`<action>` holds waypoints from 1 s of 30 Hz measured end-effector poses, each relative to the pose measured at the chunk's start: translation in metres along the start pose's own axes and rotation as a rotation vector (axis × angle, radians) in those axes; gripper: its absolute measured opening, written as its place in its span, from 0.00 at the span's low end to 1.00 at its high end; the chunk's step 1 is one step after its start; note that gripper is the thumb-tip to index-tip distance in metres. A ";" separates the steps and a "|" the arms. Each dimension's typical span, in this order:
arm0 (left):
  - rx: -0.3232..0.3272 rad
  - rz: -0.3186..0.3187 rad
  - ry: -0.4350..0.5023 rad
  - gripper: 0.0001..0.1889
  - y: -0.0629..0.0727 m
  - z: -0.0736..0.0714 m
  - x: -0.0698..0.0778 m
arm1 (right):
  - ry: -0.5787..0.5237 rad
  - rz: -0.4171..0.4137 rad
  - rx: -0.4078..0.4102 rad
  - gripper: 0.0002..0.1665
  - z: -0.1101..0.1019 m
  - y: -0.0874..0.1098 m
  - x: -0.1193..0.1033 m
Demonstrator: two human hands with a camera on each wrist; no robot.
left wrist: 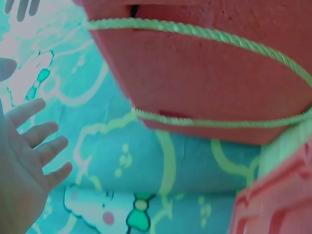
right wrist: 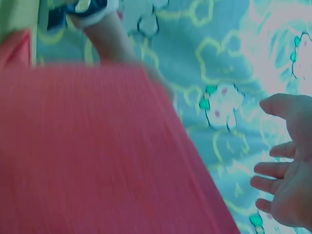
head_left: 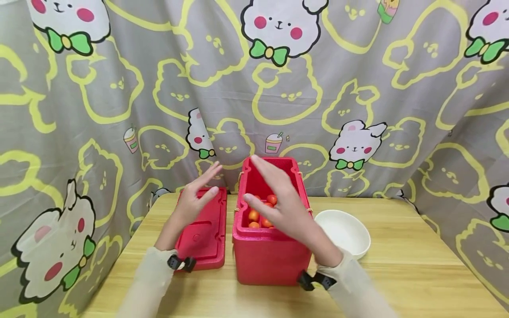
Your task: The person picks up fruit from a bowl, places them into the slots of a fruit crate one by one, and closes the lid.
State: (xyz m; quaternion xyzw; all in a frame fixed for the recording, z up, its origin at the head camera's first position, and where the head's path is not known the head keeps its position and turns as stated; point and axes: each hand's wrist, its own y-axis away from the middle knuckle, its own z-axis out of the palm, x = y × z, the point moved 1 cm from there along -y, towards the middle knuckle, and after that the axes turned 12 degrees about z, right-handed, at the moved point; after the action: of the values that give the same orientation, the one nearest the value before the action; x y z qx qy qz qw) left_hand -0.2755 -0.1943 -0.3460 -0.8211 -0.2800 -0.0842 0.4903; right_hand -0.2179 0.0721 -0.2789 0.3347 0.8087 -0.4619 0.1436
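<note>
A red foam box [head_left: 272, 260] stands lidless on the table, with several small orange-red fruits, perhaps cherry tomatoes [head_left: 253, 215], inside. Over its opening my right hand [head_left: 284, 205] is raised, fingers straight and thumb apart, holding nothing; it hides part of the fruit. To the left, above the red lid [head_left: 203, 234], my left hand [head_left: 192, 201] hovers with extended fingers and nothing in its grasp. The left wrist view shows the box's side with rope handles [left wrist: 195, 31] and my spread left fingers [left wrist: 41, 134] apart from it. In the right wrist view, the box wall appears blurred.
A white bowl [head_left: 343, 229] sits on the wooden table [head_left: 413, 256], right of the box and partly behind my right forearm. The lid lies flat at the box's left. A patterned grey curtain [head_left: 286, 97] hangs behind the table and along its sides.
</note>
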 end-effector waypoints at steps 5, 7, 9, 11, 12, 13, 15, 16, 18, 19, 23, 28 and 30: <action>0.088 -0.063 -0.036 0.34 0.027 -0.022 -0.009 | -0.067 0.007 -0.052 0.50 0.038 0.000 -0.025; 0.090 -0.126 -0.054 0.36 0.039 -0.029 -0.014 | -0.086 0.014 -0.075 0.50 0.052 0.001 -0.036; 0.084 -0.182 -0.051 0.37 0.049 -0.035 -0.019 | -0.098 0.015 -0.094 0.50 0.066 0.003 -0.044; 0.077 -0.232 -0.047 0.36 0.059 -0.040 -0.025 | -0.119 0.017 -0.118 0.50 0.081 0.005 -0.050; 0.078 -0.249 -0.039 0.36 0.063 -0.042 -0.028 | -0.130 0.022 -0.133 0.50 0.090 0.006 -0.052; 0.083 -0.266 -0.028 0.35 0.067 -0.044 -0.030 | -0.145 0.026 -0.148 0.50 0.098 0.007 -0.053; 0.088 -0.303 -0.010 0.34 0.075 -0.047 -0.035 | -0.188 0.060 -0.187 0.49 0.116 0.009 -0.053; 0.088 -0.323 -0.004 0.33 0.079 -0.047 -0.037 | -0.208 0.084 -0.204 0.49 0.124 0.010 -0.052; 0.085 -0.366 0.003 0.33 0.087 -0.047 -0.042 | -0.259 0.154 -0.225 0.47 0.140 0.013 -0.048; 0.080 -0.390 0.004 0.33 0.091 -0.047 -0.044 | -0.287 0.199 -0.228 0.47 0.148 0.014 -0.046; 0.046 -0.500 0.028 0.35 0.108 -0.046 -0.055 | -0.394 0.410 -0.186 0.45 0.175 0.018 -0.032; 0.001 -0.648 0.074 0.36 0.129 -0.045 -0.064 | -0.477 0.656 -0.101 0.43 0.204 0.027 -0.012; -0.010 -0.697 0.090 0.37 0.137 -0.044 -0.068 | -0.472 0.717 -0.076 0.44 0.215 0.033 -0.004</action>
State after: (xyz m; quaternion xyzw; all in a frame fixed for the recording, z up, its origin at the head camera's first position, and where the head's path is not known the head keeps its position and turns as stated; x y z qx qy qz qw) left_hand -0.2515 -0.3072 -0.4550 -0.6741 -0.5210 -0.2839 0.4398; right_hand -0.2092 -0.0991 -0.4120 0.4741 0.6026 -0.4166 0.4884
